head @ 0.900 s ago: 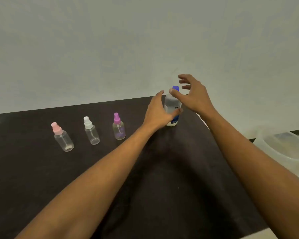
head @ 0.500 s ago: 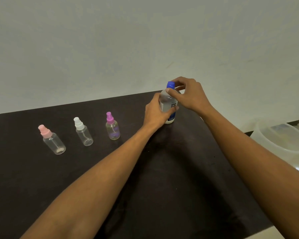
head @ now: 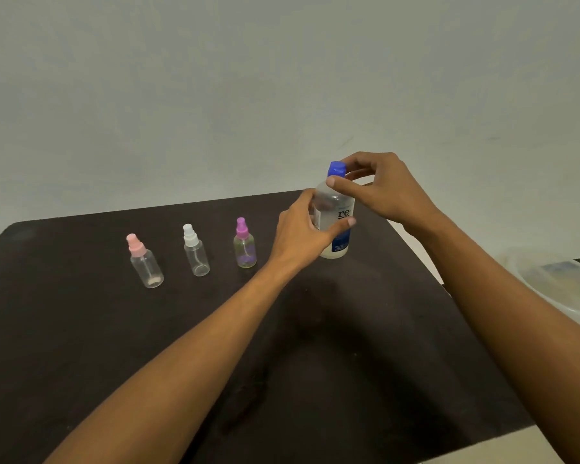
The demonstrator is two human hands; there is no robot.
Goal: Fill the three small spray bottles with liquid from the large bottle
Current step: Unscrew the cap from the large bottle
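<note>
large bottle (head: pixel 338 204) label partly behind left hand (head: pixel 302 231); tub (head: pixel 558 284) cropped at right.

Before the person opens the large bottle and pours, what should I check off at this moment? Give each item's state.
1. Left hand grips the large bottle round its body: ok.
2. Right hand pinches the blue cap: ok.
3. Blue cap off the large bottle: not ok, it sits on the neck.
4. Spray tops off the pink-topped spray bottle, white-topped spray bottle and purple-topped spray bottle: not ok, all three are on.
5. Small bottles standing on the dark table, apart from each other: ok.
6. Liquid level in the large bottle: cannot tell.
</note>
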